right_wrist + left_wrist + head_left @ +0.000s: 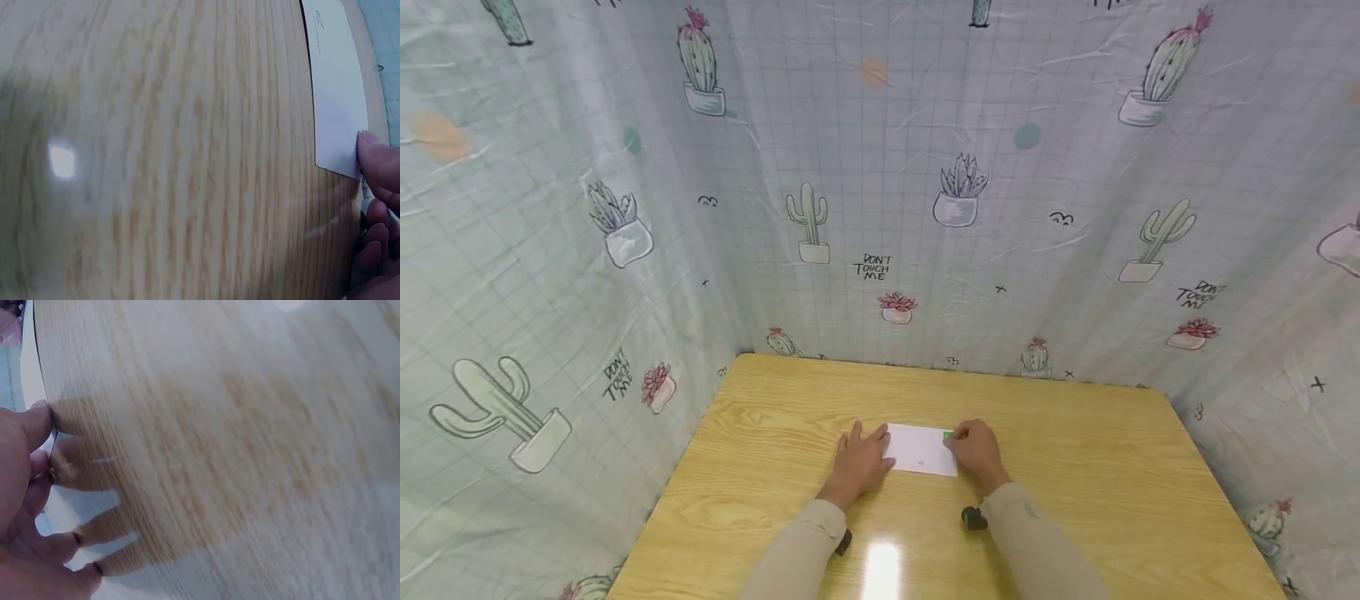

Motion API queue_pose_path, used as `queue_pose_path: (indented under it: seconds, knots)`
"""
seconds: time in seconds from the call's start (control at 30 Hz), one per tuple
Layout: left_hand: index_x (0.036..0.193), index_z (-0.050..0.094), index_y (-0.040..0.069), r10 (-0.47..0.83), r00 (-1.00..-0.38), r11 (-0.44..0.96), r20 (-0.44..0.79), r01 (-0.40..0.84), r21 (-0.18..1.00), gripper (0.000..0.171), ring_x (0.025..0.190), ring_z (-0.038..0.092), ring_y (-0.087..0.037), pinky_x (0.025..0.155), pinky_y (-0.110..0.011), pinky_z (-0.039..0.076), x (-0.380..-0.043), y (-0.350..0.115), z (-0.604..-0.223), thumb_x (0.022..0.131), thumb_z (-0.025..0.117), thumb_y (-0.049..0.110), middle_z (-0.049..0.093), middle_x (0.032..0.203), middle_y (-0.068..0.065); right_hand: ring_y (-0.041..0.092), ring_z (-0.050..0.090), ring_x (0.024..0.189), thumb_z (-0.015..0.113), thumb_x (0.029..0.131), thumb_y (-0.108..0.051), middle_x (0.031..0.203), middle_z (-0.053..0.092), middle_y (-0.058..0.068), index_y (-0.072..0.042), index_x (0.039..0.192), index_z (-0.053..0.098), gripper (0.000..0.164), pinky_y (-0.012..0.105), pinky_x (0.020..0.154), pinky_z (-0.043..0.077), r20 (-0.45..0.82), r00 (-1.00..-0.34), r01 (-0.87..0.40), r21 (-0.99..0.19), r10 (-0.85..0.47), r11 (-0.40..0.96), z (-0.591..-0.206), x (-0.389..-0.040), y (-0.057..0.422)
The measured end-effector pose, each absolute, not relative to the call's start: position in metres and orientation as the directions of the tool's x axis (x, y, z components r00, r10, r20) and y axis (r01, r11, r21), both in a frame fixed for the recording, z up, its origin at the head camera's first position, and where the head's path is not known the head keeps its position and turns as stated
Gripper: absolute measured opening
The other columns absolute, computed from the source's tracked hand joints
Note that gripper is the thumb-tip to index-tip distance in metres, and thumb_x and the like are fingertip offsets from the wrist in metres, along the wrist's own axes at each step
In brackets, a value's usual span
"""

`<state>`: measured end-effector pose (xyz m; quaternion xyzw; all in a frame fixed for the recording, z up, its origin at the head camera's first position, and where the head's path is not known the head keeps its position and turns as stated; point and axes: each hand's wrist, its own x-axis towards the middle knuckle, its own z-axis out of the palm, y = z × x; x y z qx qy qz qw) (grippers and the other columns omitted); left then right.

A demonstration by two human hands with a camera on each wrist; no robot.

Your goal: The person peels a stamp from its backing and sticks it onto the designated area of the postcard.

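Note:
A white envelope-like rectangle of paper (919, 450) lies flat on the wooden table, with faint small writing near its lower edge. My left hand (859, 460) rests with spread fingers on the table at its left end, fingertips and thumb touching that edge. At the upper right corner my right hand (976, 450) has its fingers curled, thumb and index finger pinching a small green stamp-like piece (948, 434) against the paper. The fingers hide most of the green piece. In the right wrist view the thumb (375, 159) presses at the end of the white paper (340, 94).
The light wooden table (760, 433) has rounded far corners. A cactus-print curtain (880, 167) hangs behind it and along both sides. Dark wrist devices (974, 518) sit at both sleeve cuffs. Light glares off the table's near part.

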<state>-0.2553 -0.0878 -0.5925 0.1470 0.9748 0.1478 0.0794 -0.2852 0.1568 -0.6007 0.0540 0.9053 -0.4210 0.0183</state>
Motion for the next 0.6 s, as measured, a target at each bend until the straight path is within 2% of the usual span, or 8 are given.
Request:
queue_pose_path:
  seconds: [0.17,0.37,0.47,0.6]
  knots:
    - [0.154,0.052,0.011,0.310,-0.946,0.902,-0.097,0.260,0.346,0.054,0.158,0.024,-0.049,0.126,-0.070,0.023,-0.255,-0.088,-0.595,0.107,0.056,0.039,0.041,0.168,-0.001,0.020,0.053,0.074,0.075,0.089,-0.007,0.078,0.061,0.006,-0.006,0.075,0.066,0.017,0.027,0.063,0.041,-0.059,-0.993,0.113,-0.757,0.105,0.643,-0.609,-0.286,0.164]
    - [0.152,0.054,0.008,0.304,-0.951,0.862,-0.047,0.254,0.438,0.052,0.157,0.022,-0.053,0.126,-0.073,0.017,-0.253,-0.091,-0.601,0.106,0.057,0.034,0.043,0.166,-0.006,0.025,0.059,0.084,0.072,0.088,-0.005,0.086,0.069,0.010,-0.005,0.079,0.069,0.009,0.034,0.074,0.048,-0.092,-0.990,0.139,-0.769,0.108,0.624,-0.614,-0.286,0.182]
    - [0.151,0.055,0.008,0.305,-0.952,0.841,-0.024,0.258,0.475,0.050,0.157,0.021,-0.055,0.125,-0.075,0.016,-0.253,-0.093,-0.604,0.107,0.056,0.032,0.044,0.166,-0.008,0.029,0.061,0.092,0.068,0.091,-0.008,0.096,0.070,0.014,-0.003,0.087,0.071,0.006,0.039,0.080,0.052,-0.104,-0.988,0.153,-0.794,0.116,0.588,-0.615,-0.286,0.191]
    - [0.152,0.054,0.007,0.305,-0.952,0.822,-0.008,0.259,0.508,0.050,0.156,0.023,-0.056,0.123,-0.077,0.017,-0.255,-0.094,-0.603,0.108,0.052,0.033,0.041,0.167,-0.012,0.030,0.062,0.099,0.064,0.095,-0.012,0.107,0.069,0.017,-0.001,0.101,0.071,0.014,0.040,0.085,0.053,-0.078,-0.985,0.154,-0.807,0.156,0.571,-0.618,-0.284,0.203]
